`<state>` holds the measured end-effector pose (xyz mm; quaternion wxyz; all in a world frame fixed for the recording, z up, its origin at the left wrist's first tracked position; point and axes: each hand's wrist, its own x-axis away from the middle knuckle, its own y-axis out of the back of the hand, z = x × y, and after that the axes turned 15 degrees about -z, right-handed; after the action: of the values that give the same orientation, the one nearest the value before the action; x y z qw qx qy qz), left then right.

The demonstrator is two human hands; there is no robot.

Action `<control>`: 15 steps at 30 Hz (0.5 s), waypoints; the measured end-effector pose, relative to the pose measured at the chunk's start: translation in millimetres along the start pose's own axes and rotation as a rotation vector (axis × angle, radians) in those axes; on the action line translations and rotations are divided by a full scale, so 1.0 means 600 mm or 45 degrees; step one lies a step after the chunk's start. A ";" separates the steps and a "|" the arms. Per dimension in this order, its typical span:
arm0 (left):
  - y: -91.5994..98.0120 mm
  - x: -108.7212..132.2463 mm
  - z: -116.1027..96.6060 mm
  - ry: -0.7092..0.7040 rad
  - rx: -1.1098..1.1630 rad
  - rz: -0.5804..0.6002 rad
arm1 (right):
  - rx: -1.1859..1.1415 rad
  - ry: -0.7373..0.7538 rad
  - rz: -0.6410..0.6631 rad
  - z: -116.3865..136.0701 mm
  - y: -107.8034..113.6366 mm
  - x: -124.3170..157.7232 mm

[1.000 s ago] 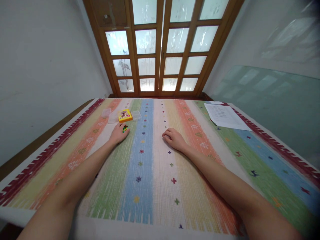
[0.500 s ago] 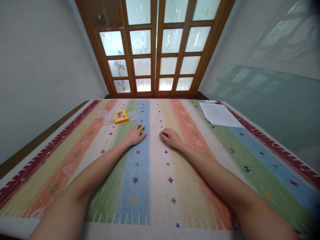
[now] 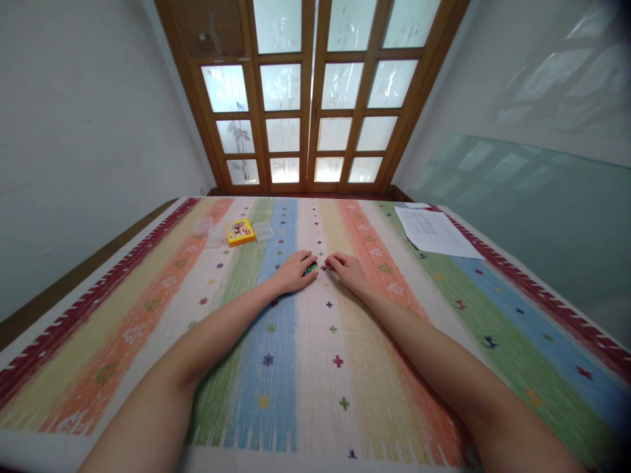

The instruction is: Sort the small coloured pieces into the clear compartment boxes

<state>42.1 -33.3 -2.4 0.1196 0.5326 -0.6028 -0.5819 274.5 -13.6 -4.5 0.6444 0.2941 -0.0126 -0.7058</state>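
Note:
My left hand (image 3: 296, 271) rests low over the middle of the table, its fingers and thumb closed round a small multicoloured object (image 3: 310, 269). Green, blue and yellow patches show on that object; most of it is covered by the fingers, so its kind is unclear. Just to the right, a short gap away, my right hand (image 3: 346, 269) is curled with thumb and fingertips pressed together. Whether anything small is between those fingertips cannot be made out.
A yellow box (image 3: 241, 233) with a printed picture lies at the back left. Clear plastic cases (image 3: 263, 231) sit on both sides of it. White printed sheets (image 3: 436, 231) lie at the back right. A striped cloth (image 3: 315, 368) covers the table.
My left hand has moved right with the multicoloured object, from the blue stripe to the pale one, close to my right hand. My right hand has shifted slightly right.

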 end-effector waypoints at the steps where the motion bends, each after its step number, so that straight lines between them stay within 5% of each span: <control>1: 0.013 0.005 0.008 0.001 -0.008 -0.025 | 0.004 0.002 0.006 0.000 0.000 0.000; 5: 0.088 0.029 0.090 0.191 -0.142 -0.232 | -0.029 -0.011 0.029 0.001 -0.003 0.002; 11: 0.217 0.074 0.301 0.621 -0.466 -0.667 | -0.028 -0.074 0.044 0.011 -0.019 -0.005; 15: 0.255 0.112 0.398 0.844 -0.540 -0.634 | 0.008 0.008 -0.014 0.029 -0.038 -0.031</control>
<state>-244.4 13.8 22.2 0.2687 0.7822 -0.2538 -0.5016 246.1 1.2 8.5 0.6395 0.2984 -0.0110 -0.7084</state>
